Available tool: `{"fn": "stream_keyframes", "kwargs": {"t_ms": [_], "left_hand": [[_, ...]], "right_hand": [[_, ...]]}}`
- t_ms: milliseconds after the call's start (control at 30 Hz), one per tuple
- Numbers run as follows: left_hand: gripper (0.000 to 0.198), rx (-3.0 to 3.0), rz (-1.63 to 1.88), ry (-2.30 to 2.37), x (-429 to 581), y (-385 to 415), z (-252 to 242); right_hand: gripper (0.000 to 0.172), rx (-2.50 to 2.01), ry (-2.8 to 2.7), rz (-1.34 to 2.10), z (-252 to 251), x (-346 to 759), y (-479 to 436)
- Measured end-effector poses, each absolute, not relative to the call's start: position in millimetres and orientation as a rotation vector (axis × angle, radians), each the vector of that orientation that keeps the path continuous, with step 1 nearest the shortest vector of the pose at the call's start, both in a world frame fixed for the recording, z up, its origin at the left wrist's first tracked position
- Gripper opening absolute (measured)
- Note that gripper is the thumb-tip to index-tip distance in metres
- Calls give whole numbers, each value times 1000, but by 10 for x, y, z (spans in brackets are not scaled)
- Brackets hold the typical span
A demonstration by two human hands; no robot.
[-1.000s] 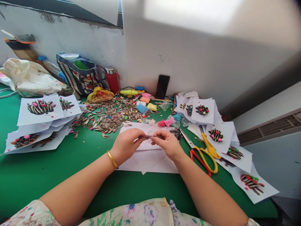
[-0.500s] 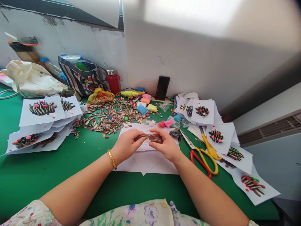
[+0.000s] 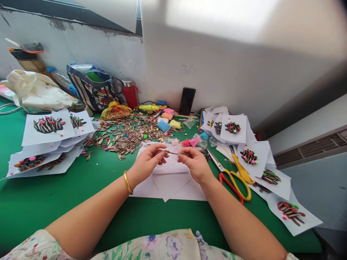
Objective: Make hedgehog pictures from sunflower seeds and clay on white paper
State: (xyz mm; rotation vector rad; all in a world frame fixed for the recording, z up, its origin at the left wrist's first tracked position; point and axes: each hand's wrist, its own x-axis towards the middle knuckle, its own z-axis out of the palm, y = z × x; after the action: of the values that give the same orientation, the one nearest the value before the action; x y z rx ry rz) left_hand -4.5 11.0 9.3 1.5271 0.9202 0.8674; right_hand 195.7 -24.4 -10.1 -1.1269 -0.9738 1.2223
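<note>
A thin strand of brown modelling clay (image 3: 172,153) stretches between my hands. My left hand (image 3: 145,164), with a gold bangle at the wrist, pinches one end between thumb and fingers. At the other end, my right hand (image 3: 198,166) has its fingers closed round the clay, hiding part of it. Just below both hands lies a white sheet (image 3: 175,168) with a faint drawn outline, on top of more white paper (image 3: 168,187).
Striped sunflower seeds (image 3: 124,142) spread behind my left hand. Soft coloured packets (image 3: 164,125) lie behind the sheet. Scissors (image 3: 230,175) rest at right. Seed-decorated cards are stacked at left (image 3: 48,126) and right (image 3: 249,157). A phone (image 3: 187,101) leans on the wall.
My hands have moved slightly apart. The brown clay, a wider lump between the fingers before, is now drawn out into a thin strand.
</note>
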Motion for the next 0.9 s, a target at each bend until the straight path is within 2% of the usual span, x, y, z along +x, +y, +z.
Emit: {"fn": "stream_keyframes", "kwargs": {"t_ms": [267, 633, 900], "left_hand": [[35, 1530, 875, 886, -54, 93, 96], [13, 1792, 1028, 860, 17, 19, -7], [23, 1535, 1066, 893, 4, 22, 9]], "right_hand": [[35, -1108, -1001, 1299, -139, 1914, -258], [37, -1094, -1052, 1416, -55, 1798, -333], [30, -1085, -942, 1338, -113, 1861, -283]]}}
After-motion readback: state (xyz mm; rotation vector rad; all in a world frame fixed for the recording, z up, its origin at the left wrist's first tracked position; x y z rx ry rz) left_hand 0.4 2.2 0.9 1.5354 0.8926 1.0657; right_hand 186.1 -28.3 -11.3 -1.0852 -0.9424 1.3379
